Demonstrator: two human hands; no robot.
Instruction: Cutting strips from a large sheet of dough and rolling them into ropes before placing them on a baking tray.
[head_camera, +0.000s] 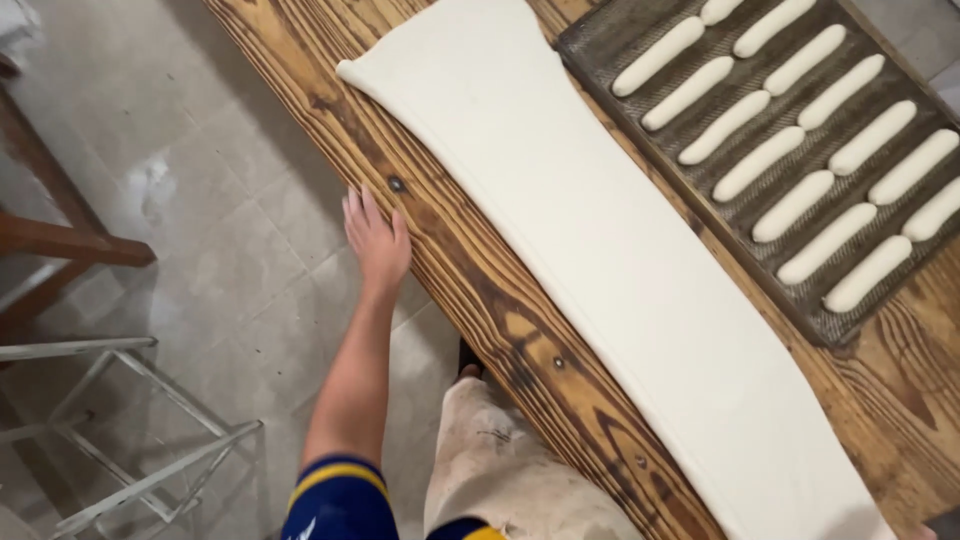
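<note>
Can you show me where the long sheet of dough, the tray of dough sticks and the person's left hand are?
sheet of dough (600, 260), head view, middle of its flat top.
tray (590, 45), head view, bare dark corner.
left hand (377, 243), head view, back of the hand at the table edge.

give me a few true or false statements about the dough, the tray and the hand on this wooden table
1. A long flat sheet of dough lies on the wooden table. True.
2. The left hand is pressing down on the middle of the sheet. False: it is at the table's near edge, open, apart from the dough.
3. The tray holds round balls of dough. False: it holds long rolls, laid in rows.
4. The tray sits on the far side of the sheet from the person. True.
5. The left hand holds a knife. False: it holds nothing.
</note>
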